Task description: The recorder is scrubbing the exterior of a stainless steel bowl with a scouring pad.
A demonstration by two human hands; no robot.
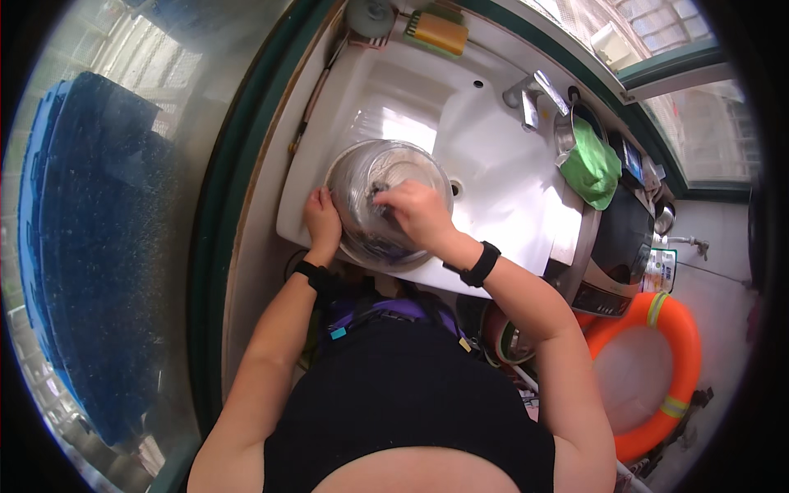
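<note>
A round, shiny metal pot [351, 185] rests at the near left part of the white sink [296, 203]. My left hand [323, 223] holds the pot's left side, the fingers against its wall. Over the pot's middle, my right hand [421, 212] pinches a small dark grey scrubber [378, 187], which looks like steel wool. The fingers partly cover the scrubber, and glare blurs the metal around it. Both wrists wear black bands.
A chrome faucet [531, 98] stands at the sink's far right. Along the back edge sits a yellow sponge [439, 34] on a green holder. A green cloth [590, 163] hangs at right, above a dark appliance [619, 234]. An orange life ring [681, 345] leans at lower right.
</note>
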